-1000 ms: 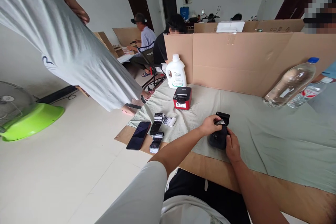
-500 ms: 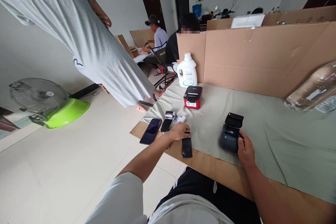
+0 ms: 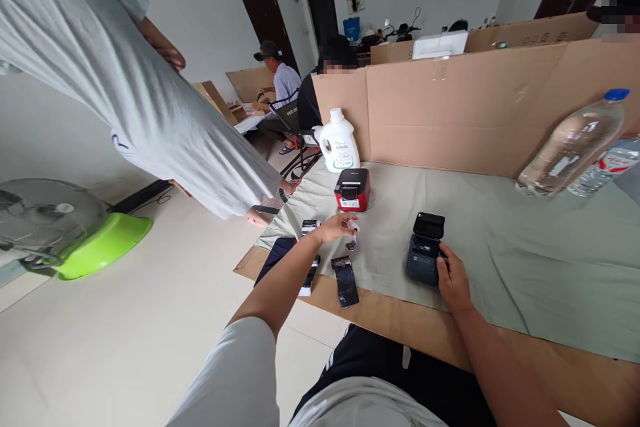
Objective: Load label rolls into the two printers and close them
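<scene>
My left hand [image 3: 336, 228] is pinched on a small white roll of label paper [image 3: 353, 224], raised a little over the cloth, with a dark-marked end hanging down. Just below lies a black strip [image 3: 346, 281] at the table's front edge. Another black-and-white strip roll [image 3: 311, 227] and a dark phone [image 3: 273, 255] are partly covered by my left arm. My right hand [image 3: 454, 275] grips the right side of a dark portable label printer [image 3: 423, 265], its lid [image 3: 429, 225] flipped up. Behind the left hand stands a red and black printer [image 3: 353, 189].
A white jug [image 3: 340, 141] stands behind the red printer, before a cardboard partition [image 3: 465, 107]. Large plastic bottles [image 3: 570, 143] lean at the right. A standing person [image 3: 165, 113] is left of the table, near a fan [image 3: 55, 220]; other people sit beyond.
My left hand has moved from the black strip up to the white roll and lifted it. My right hand stays on the printer. The view has turned slightly right.
</scene>
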### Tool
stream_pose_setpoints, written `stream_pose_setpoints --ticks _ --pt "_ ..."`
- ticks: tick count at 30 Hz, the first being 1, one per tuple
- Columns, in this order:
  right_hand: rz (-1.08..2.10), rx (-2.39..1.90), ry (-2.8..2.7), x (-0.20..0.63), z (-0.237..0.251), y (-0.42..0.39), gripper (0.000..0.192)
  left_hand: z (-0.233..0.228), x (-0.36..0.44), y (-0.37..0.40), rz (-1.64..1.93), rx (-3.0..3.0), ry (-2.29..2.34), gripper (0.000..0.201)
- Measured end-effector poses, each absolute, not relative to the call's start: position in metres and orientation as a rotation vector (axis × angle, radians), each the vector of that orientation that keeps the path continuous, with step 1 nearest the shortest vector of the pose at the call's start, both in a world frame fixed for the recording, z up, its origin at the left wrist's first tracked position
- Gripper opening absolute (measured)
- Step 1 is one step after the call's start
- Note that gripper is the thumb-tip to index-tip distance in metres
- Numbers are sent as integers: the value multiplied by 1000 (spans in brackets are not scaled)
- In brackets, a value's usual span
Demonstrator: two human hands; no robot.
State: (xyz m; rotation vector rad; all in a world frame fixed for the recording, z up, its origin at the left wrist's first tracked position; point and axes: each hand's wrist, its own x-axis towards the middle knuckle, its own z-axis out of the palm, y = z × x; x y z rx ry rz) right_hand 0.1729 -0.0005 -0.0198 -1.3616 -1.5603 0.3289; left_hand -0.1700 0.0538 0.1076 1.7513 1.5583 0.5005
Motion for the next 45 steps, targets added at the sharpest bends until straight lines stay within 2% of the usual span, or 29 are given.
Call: stream_pose_setpoints --ticks 3,5,8,10,13,17,20,28,33,45 --pt "221 -1313 -1599 169 -11 -6 43 122 -137 52 625 1475 1182 39" --pt "157 -1262 -1645 167 -4 -11 40 127 -111 49 629 1357 1029 43" --pt "121 -1173 -1723 162 7 -19 42 124 -71 45 583 1397 1012 49" --pt "89 -1121 -1744 159 12 -23 51 118 -47 44 540 1488 1037 49" --pt "28 -1051 -1748 157 17 -27 58 110 -21 47 427 1658 1073 41" --pt "-12 -1076 -1727 159 20 -30 26 112 0 53 306 2054 1167 21" --pt "-9 -1171 -1678 162 20 -30 13 116 13 57 210 2273 1275 28" --pt "75 -1219 -1698 165 22 -25 17 106 32 60 10 2520 1467 24" --pt "76 -1253 -1697 164 21 -24 18 103 28 60 73 2554 1491 27" --pt "1 -1242 -1733 162 22 -23 16 92 31 67 -81 2651 1491 22"
